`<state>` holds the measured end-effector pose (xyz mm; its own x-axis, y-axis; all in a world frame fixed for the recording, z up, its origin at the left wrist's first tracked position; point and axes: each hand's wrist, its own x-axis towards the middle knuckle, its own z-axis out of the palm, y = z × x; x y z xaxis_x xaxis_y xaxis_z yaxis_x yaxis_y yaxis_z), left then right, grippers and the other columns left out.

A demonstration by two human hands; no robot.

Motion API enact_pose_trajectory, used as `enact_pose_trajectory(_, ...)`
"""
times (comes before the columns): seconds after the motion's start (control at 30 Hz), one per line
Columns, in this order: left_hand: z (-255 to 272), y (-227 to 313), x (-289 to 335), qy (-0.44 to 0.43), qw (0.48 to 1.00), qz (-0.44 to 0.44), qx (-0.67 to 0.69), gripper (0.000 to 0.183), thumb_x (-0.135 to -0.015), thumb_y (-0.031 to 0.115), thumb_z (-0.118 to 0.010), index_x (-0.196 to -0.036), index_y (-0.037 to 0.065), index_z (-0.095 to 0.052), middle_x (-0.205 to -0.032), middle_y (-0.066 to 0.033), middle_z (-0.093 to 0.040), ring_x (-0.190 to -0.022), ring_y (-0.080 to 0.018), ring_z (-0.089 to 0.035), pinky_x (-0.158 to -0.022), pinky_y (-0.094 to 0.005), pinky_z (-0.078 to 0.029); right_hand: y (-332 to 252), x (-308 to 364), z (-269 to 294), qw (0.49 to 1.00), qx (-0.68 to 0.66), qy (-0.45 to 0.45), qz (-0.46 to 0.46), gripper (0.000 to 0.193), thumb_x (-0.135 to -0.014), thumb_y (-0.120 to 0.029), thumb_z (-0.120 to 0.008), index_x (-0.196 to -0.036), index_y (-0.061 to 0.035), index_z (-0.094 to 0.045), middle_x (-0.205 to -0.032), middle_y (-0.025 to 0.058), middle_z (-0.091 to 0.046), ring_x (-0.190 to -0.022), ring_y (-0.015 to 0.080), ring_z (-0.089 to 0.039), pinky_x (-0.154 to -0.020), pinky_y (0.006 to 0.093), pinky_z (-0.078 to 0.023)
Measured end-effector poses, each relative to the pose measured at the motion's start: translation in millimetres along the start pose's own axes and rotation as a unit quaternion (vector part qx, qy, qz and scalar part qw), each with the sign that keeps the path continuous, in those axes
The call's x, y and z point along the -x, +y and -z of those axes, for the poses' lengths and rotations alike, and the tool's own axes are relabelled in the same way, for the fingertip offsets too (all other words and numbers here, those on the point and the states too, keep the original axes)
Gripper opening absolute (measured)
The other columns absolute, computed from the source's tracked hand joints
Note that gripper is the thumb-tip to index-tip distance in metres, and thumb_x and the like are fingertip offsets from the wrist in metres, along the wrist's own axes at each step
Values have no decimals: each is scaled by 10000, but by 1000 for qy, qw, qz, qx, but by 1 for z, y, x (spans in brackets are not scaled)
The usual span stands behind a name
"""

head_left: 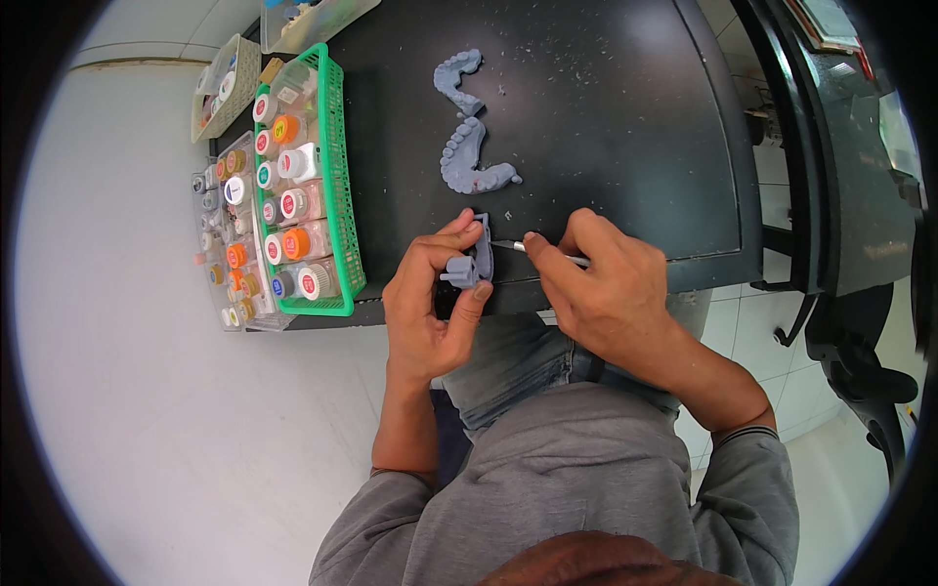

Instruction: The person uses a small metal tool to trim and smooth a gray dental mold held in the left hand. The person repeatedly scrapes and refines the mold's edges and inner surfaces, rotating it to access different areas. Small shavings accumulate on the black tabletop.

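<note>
At the table's near edge my left hand [422,305] grips a grey-blue dental model part [485,250], with the thumb below and the fingers above. The part has a long flat side and a blocky stub facing the palm. My right hand [614,283] pinches a slim craft knife [518,247] with a silvery handle. Its blade points left, at or very close to the part's right side; contact cannot be made out. Farther off on the black table lie two grey-blue dental arch models, one curved arch [454,80] behind a larger one [467,161] with visible teeth.
On the left, a green basket [337,186] holds several capped bottles. Beside it are a clear tray [217,244] of small jars and a cream basket [240,109]. Pale shavings lie scattered on the black table [606,127]. A black chair [855,361] stands right.
</note>
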<state>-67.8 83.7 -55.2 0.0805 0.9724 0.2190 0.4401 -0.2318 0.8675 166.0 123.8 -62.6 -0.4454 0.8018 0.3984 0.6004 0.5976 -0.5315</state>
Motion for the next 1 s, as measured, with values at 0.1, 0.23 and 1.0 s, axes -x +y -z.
enact_pose_trajectory(0.1,-1,10,1,-1,1000,-3,-2,231,-969,44,-822,-1116,-32,-660,-1305,-242,-774,-1414,-443,-690,-1171,-490,-529,-2,2,8,1000,8,11,13,218,-898,-116,-771,-1108,-64,-796,-934,48,-519,-728,160,-629,-522,328,-490)
enact_pose_trajectory(0.23,-3,20,1,-3,1000,4,-2,231,-975,54,-822,-1117,-31,-660,-1305,-243,-774,-1415,-441,-689,-1170,-491,-529,-3,5,16,1000,16,11,19,219,-903,-114,-755,-1113,-62,-793,-935,49,-518,-726,161,-624,-516,325,-479)
enact_pose_trajectory(1.0,107,80,58,24,951,101,290,286,-1139,113,-657,-1358,-36,-550,-1559,-272,-608,-1613,-383,-475,-1316,-489,-427,-136,-2,61,991,-73,82,-81,213,-889,-84,-870,-1100,-105,-851,-882,23,-629,-742,199,-655,-601,363,-502)
